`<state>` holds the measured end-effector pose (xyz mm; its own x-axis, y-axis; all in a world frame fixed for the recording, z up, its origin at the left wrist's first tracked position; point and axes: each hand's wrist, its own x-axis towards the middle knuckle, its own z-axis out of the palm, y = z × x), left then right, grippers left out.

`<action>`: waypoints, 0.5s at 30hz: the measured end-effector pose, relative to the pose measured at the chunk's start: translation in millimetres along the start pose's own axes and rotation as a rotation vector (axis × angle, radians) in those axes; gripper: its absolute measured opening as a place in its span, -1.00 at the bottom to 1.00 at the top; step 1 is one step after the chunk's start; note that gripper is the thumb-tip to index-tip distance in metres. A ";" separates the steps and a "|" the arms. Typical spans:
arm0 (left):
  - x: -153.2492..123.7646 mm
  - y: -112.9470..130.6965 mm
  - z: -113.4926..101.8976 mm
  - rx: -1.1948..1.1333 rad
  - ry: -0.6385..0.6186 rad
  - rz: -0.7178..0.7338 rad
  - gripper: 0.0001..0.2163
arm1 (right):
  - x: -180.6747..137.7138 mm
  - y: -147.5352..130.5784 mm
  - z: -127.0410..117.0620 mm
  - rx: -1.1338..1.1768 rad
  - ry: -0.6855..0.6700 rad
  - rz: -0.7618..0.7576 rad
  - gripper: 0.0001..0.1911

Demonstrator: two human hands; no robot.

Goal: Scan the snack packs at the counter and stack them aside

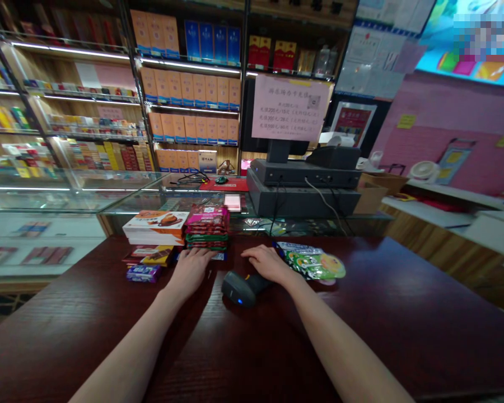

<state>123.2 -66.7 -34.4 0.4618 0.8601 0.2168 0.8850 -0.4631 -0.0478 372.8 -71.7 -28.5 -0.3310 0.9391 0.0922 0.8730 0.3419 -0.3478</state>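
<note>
My left hand (194, 268) lies palm down on the dark wooden counter, fingers stretched forward against a small blue packet that it partly covers. Just beyond it rises a stack of pink, red and green snack bags (208, 224). To its left are a white and orange box (156, 228), a yellow and brown chocolate pack (157, 256) and a purple packet (143, 273). A black barcode scanner (240, 290) rests between my hands. My right hand (265, 262) hovers or rests just beyond the scanner's handle, fingers loosely extended leftward, beside green and white snack bags (313, 263).
A dark cash register (304, 193) with a sign taped to its monitor stands on the glass display case (367, 225) behind the counter (353, 347). A mouse (221, 180) sits on a red mat. Shelves of boxed goods (193, 89) line the back wall.
</note>
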 end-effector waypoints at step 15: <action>17.0 2.6 5.0 -0.068 0.013 0.075 -0.55 | -35.5 48.4 -30.4 -0.094 0.104 0.175 -0.58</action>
<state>133.6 -52.3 -35.7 0.5254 0.8199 0.2276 0.8417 -0.5399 0.0019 437.7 -87.5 -20.2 -0.1372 0.9812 0.1356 0.9451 0.1706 -0.2788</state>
